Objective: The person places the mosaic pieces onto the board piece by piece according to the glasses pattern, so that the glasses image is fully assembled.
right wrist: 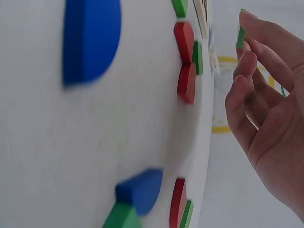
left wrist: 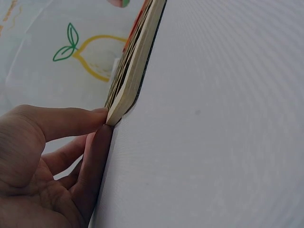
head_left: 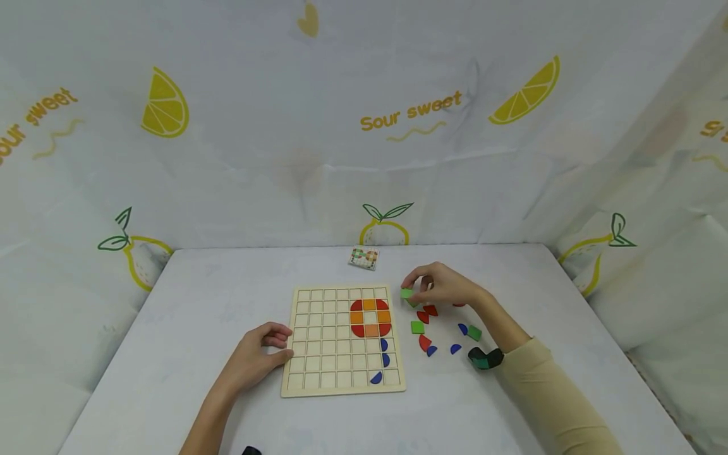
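My left hand (head_left: 253, 360) touches the left edge of a square wooden grid board (head_left: 328, 364), its thumb and fingertips right at the rim. Between thumb and finger, my right hand (head_left: 446, 285) pinches a light green square tile (right wrist: 241, 32), raised off the table just beyond the board's right side. A ring of red, orange and salmon tiles (head_left: 370, 304) lies in the upper right cells of the board. Several blue half-round tiles (head_left: 376, 378) sit lower in its right-hand columns, one of them tilted.
Loose green squares (head_left: 418, 327), red rounded pieces (head_left: 424, 342) and blue half-rounds (head_left: 455, 349) lie scattered right of the board, below the right forearm. A small pattern card (head_left: 363, 258) is near the table's back edge. Printed cloth hangs behind.
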A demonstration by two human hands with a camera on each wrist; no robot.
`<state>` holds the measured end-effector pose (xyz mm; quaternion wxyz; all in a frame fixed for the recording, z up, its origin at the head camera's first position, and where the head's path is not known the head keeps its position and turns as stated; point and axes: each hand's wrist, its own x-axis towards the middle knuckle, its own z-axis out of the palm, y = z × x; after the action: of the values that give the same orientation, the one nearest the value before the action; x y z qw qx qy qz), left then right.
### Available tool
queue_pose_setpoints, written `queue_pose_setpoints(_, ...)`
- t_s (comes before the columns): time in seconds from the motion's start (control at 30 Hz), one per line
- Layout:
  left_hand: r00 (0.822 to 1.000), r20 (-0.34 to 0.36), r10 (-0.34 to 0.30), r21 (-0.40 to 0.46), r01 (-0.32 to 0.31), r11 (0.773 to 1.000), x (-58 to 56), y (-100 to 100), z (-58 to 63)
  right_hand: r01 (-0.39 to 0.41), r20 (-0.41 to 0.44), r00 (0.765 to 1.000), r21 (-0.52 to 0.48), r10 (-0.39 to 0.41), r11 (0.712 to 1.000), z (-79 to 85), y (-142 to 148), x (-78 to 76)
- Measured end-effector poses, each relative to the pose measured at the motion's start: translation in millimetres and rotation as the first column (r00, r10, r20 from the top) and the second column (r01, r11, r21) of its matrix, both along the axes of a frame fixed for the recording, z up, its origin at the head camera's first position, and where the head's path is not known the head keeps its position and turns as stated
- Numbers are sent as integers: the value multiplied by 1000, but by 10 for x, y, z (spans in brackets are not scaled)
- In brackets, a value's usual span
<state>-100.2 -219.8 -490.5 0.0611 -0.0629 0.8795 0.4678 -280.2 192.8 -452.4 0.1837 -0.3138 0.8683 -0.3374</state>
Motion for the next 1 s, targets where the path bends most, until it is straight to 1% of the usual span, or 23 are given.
queue_pose_setpoints(0.13,1000,6,1,0,-1,1000,10,-3,-2,-22,3,1000,-12,22,1000,38,-147,53)
queue_pose_setpoints(0.27,1000,7,2,-6,-2,1000,18,-4,1,-63,-19,998,-23,62,998,69,-303,100)
queue_pose_setpoints(0.47,1000,11,2,-9,-2,1000,22,-3,0,-104,-20,994,-15,103,994,107,-558,169)
queue_pose_setpoints(0.6,1000,14,5,-10,-4,1000,28,-6,-2,-159,-26,987,-27,159,987,112,-726,200)
queue_pose_setpoints(0.8,1000,13,4,-5,-4,1000,29,-10,-1,-238,-40,971,-20,237,971,88,-961,213)
queue_pose_setpoints(1.0,1000,14,0,4,0,1000,14,-3,0,-274,-61,960,14,274,962,70,-1150,214)
